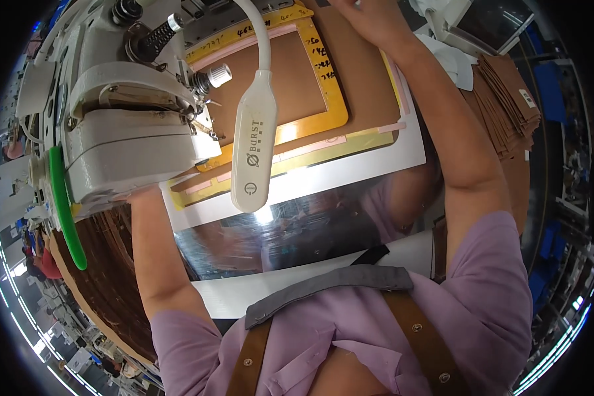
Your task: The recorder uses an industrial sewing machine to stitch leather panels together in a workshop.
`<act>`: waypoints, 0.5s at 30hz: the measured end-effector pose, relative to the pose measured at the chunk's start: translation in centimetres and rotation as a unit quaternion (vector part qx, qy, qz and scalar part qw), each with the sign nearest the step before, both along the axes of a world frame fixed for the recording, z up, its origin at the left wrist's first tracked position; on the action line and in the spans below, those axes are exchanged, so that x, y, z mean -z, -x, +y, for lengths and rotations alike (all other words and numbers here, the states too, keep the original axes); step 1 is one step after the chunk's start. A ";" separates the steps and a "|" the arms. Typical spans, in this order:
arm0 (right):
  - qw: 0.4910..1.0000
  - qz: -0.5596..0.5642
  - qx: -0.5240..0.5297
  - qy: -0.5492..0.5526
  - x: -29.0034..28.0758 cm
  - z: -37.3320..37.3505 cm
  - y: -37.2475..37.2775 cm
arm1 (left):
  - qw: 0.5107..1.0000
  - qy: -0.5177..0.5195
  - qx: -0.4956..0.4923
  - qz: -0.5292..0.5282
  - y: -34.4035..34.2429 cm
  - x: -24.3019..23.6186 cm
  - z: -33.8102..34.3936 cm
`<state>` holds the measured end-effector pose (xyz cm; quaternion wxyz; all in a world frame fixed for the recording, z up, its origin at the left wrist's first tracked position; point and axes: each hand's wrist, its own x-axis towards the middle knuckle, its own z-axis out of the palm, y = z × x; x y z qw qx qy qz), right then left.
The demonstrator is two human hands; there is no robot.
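Observation:
My right hand [375, 25] reaches to the far edge of view, over or beside a brown panel [366, 86]. Its fingers are mostly cut off there, so their grip is hidden. My left forearm [157, 244] passes under the white sewing machine [135, 148], which hides the left hand. A yellow frame-shaped template [329, 79] with handwriting lies on the panel, its opening showing brown material. Beneath the panel, a yellow-edged template [369, 140] with pink strips rests on a white sheet [412, 148].
A white lamp [254, 148] on a bent neck hangs over the work. Stacked brown pieces [508, 105] stand at the right, beside a white cloth [452, 63]. A shiny plate [297, 231] covers the near table. The machine's green guard [66, 211] juts out at left.

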<state>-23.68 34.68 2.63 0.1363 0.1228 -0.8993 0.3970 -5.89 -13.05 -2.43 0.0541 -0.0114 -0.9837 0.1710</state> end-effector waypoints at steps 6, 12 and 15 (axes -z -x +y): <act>0.982 0.068 -0.091 -0.150 -0.1 4.0 -14.9 | 0.899 -0.414 0.010 0.140 -6.9 -2.3 6.9; 0.966 0.066 -0.102 -0.229 1.2 3.9 -22.4 | 0.952 -0.284 0.055 0.097 -12.0 -2.8 8.9; 0.960 0.052 -0.108 -0.254 2.0 4.7 -23.7 | 0.957 -0.274 0.036 0.084 -12.1 -2.1 9.0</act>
